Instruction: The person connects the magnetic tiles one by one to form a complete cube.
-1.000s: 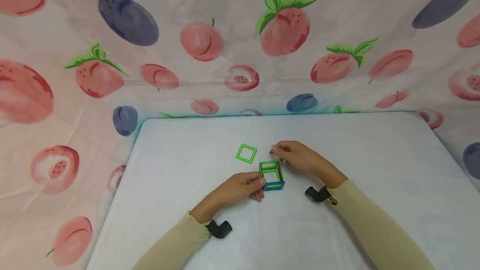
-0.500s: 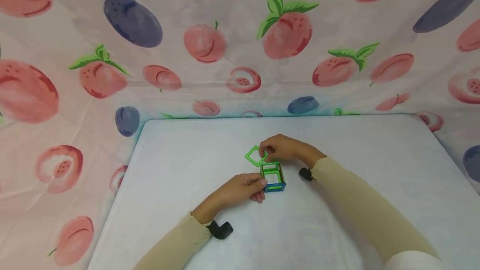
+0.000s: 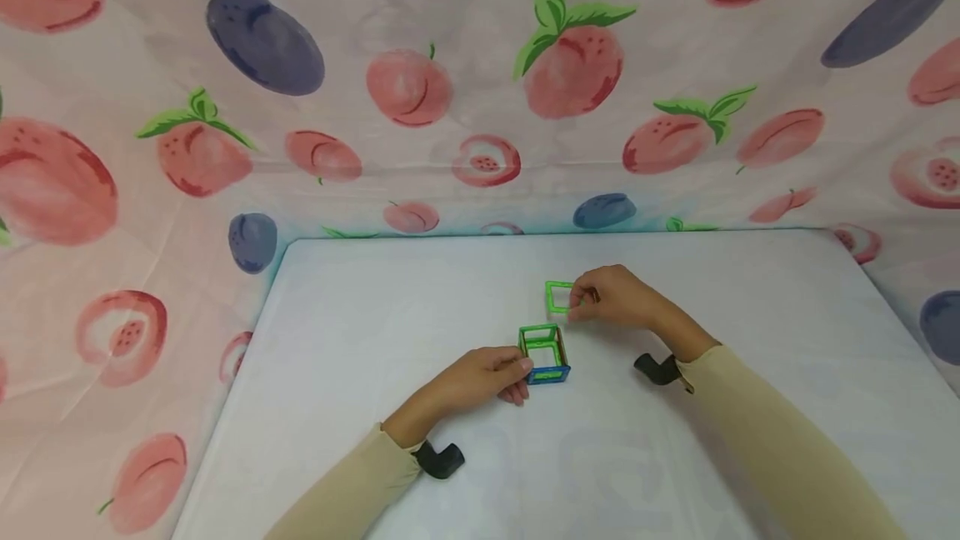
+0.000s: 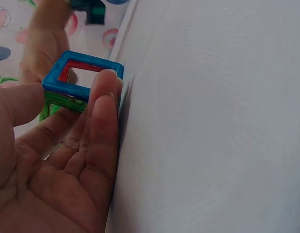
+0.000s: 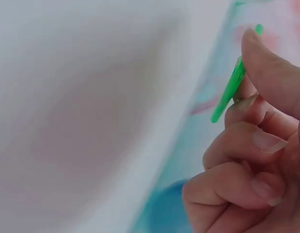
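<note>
An open-topped cube of square magnetic tile frames (image 3: 547, 374) stands on the table, with a blue side toward me, green sides and a red one. My left hand (image 3: 480, 377) holds it at its left side, the thumb on the near left corner. In the left wrist view the blue tile (image 4: 84, 90) faces the palm, and the fingers (image 4: 103, 131) lie along the cube near the tabletop. Behind the cube my right hand (image 3: 618, 298) pinches a loose green square tile (image 3: 551, 298) between thumb and fingers. From the right wrist that green tile (image 5: 229, 90) shows edge-on.
A white-covered table (image 3: 390, 290) spreads around both hands. At its back edge rises a curtain (image 3: 480, 90) printed with peaches and plums. Black wrist-worn pieces (image 3: 441, 461) sit at the cuffs of both beige sleeves (image 3: 345, 482).
The green tile lay flat behind the cube, to its left. My right hand reached left, took hold of it and brought it right, behind the cube. My left hand stayed on the cube.
</note>
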Tool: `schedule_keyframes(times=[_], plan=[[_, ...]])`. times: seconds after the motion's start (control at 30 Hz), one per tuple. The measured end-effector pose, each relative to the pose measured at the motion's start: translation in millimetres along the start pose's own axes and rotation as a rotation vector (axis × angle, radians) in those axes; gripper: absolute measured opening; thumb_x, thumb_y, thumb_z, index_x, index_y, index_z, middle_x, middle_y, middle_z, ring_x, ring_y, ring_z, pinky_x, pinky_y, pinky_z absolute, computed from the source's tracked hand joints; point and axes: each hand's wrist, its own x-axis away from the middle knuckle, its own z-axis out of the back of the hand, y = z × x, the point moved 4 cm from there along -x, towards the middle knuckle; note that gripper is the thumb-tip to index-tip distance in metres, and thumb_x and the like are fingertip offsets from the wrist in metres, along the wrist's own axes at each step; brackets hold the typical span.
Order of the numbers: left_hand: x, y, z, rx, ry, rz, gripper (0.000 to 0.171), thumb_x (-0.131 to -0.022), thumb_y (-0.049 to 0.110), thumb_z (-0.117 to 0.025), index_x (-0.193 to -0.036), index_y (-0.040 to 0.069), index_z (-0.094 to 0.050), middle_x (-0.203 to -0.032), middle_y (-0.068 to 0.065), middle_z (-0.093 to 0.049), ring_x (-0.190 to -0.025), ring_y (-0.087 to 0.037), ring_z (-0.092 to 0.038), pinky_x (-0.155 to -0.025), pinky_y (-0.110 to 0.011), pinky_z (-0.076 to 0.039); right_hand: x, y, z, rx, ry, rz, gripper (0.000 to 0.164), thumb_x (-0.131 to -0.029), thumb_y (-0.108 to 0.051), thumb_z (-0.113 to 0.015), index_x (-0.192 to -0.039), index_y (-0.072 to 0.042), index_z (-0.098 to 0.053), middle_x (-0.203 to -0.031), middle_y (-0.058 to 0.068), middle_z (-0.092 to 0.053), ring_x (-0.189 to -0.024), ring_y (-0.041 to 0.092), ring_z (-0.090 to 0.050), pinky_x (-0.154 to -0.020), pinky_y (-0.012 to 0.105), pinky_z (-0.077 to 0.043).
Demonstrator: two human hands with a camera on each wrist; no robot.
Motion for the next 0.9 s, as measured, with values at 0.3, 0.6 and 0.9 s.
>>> schedule_keyframes(times=[0.3, 0.6, 0.9], plan=[[0.0, -1.8, 1.2, 0.028, -0.021, -0.033, 0.029, -0.108, 0.033, -0.052, -0.104, 0.009, -0.066, -0.091, -0.003, -0.074, -0.083, -0.013, -0.071, -0.078, -0.025, -0.057, 28.7, -65.0, -17.3, -0.055, -0.076, 0.048, 0.016, -0.086, -0.024, -0.084, -0.08, -0.019, -0.069, -0.066, -0.008, -0.05, -0.061, 0.006, -0.045, -0.055, 0.022, -0.037], [-2.1, -4.5, 5.2, 0.064, -0.097, -0.059, 0.022, -0.104, 0.032, -0.062, -0.107, 0.011, -0.065, -0.094, -0.002, -0.075, -0.088, -0.013, -0.072, -0.085, -0.026, -0.056, 32.4, -62.5, -30.4, -0.02, -0.082, -0.041, 0.017, -0.085, -0.028, -0.084, -0.089, -0.019, -0.07, -0.067, -0.007, -0.052, -0.06, 0.008, -0.045, -0.055, 0.023, -0.036], [-0.9, -4.5, 6.8, 0.17, -0.042, 0.015, 0.032, -0.109, 0.031, -0.051, -0.111, 0.006, -0.07, -0.093, -0.004, -0.072, -0.082, -0.014, -0.067, -0.08, -0.026, -0.057, 37.8, -31.2, -40.7, -0.431, -0.083, -0.401, 0.045, -0.104, -0.049, -0.055, -0.114, -0.006, -0.063, -0.07, 0.001, -0.049, -0.059, 0.016, -0.041, -0.055, 0.028, -0.034]])
